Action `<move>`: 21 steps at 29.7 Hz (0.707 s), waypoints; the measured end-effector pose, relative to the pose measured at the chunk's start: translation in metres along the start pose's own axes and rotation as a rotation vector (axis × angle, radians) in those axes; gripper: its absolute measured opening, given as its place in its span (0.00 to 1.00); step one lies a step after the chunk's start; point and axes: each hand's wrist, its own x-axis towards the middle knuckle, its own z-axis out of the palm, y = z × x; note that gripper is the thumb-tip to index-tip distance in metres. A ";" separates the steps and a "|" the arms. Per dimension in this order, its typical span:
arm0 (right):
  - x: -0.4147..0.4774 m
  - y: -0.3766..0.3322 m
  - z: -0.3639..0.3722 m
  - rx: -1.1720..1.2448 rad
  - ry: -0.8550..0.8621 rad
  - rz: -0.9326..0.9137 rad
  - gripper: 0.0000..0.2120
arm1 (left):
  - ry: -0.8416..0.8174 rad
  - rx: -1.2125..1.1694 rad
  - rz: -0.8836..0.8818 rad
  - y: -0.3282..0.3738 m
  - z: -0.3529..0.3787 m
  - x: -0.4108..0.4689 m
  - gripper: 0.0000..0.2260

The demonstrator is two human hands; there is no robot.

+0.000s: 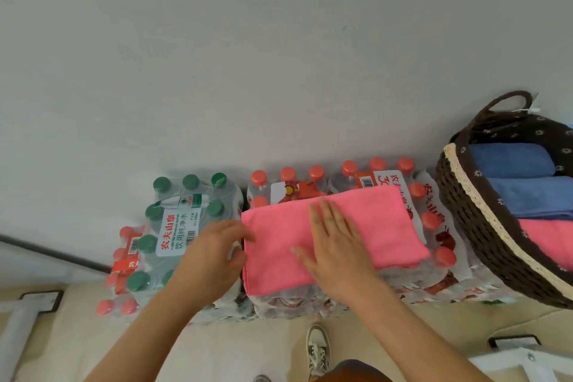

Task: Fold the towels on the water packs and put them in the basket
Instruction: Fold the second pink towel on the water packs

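A pink towel (381,226), folded into a rectangle, lies on the red-capped water packs (434,276) in the middle. My right hand (333,245) rests flat on the towel with straight fingers. My left hand (214,254) pinches the towel's left edge between thumb and fingers. At the right, a dark woven basket (471,220) with a cream trim sits on the packs. It holds two folded blue towels (527,183) and a pink towel (548,239).
A green-capped water pack (176,226) stands left of the towel, on more red-capped bottles (124,257). A grey wall rises behind the packs. White frames (18,313) sit on the beige floor at both lower corners. My shoe (317,347) shows below.
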 end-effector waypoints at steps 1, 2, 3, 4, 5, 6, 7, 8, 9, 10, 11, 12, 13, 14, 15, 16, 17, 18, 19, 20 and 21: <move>0.002 -0.003 0.006 -0.025 0.035 0.011 0.48 | 0.037 0.023 -0.051 -0.001 0.001 0.011 0.13; 0.003 -0.004 0.012 -0.048 0.062 0.027 0.46 | 0.024 0.049 -0.108 -0.003 0.003 0.022 0.13; 0.002 -0.006 0.016 -0.054 0.068 0.042 0.44 | -0.023 0.060 -0.159 -0.004 0.006 0.032 0.14; 0.002 -0.006 0.019 -0.049 0.062 0.054 0.42 | -0.077 0.042 -0.211 -0.005 0.010 0.040 0.15; 0.002 -0.006 0.020 -0.033 0.052 0.055 0.41 | -0.114 -0.004 -0.267 -0.005 0.013 0.047 0.15; 0.001 -0.005 0.023 -0.028 0.064 0.042 0.40 | -0.127 -0.071 -0.322 -0.005 0.016 0.052 0.14; 0.001 -0.004 0.024 -0.034 0.079 0.032 0.40 | -0.117 -0.143 -0.371 -0.005 0.017 0.055 0.14; 0.001 -0.003 0.026 -0.044 0.090 0.021 0.40 | -0.096 -0.220 -0.411 -0.006 0.017 0.058 0.13; 0.002 -0.002 0.027 -0.052 0.092 0.012 0.40 | -0.076 -0.300 -0.444 -0.006 0.015 0.059 0.13; 0.003 -0.001 0.028 -0.060 0.096 -0.003 0.40 | -0.059 -0.378 -0.461 -0.006 0.014 0.059 0.13; 0.003 -0.001 0.030 -0.066 0.097 -0.018 0.40 | -0.053 -0.426 -0.457 -0.007 0.011 0.058 0.12; 0.004 -0.002 0.031 -0.072 0.099 -0.031 0.39 | -0.049 -0.443 -0.431 -0.009 0.009 0.057 0.11; 0.005 -0.003 0.031 -0.081 0.098 -0.042 0.39 | -0.057 -0.428 -0.396 -0.011 0.005 0.055 0.10; 0.006 -0.004 0.032 -0.091 0.094 -0.054 0.39 | -0.076 -0.411 -0.357 -0.015 0.002 0.052 0.10; 0.007 -0.005 0.032 -0.098 0.085 -0.066 0.38 | -0.106 -0.389 -0.323 -0.017 -0.003 0.049 0.09; 0.007 -0.007 0.031 -0.102 0.072 -0.075 0.38 | -0.138 -0.382 -0.291 -0.019 -0.007 0.047 0.09; 0.007 -0.010 0.030 -0.095 0.063 -0.078 0.38 | -0.174 -0.389 -0.274 -0.021 -0.013 0.045 0.09; 0.006 -0.015 0.028 -0.080 0.069 -0.073 0.38 | -0.198 -0.422 -0.272 -0.022 -0.017 0.044 0.10; 0.004 -0.022 0.025 -0.054 0.089 -0.059 0.39 | -0.208 -0.467 -0.287 -0.022 -0.021 0.044 0.11; 0.001 -0.032 0.020 -0.024 0.123 -0.039 0.39 | -0.207 -0.526 -0.309 -0.022 -0.024 0.044 0.12; -0.003 -0.046 0.015 0.009 0.166 -0.009 0.40 | -0.207 -0.587 -0.339 -0.019 -0.026 0.045 0.12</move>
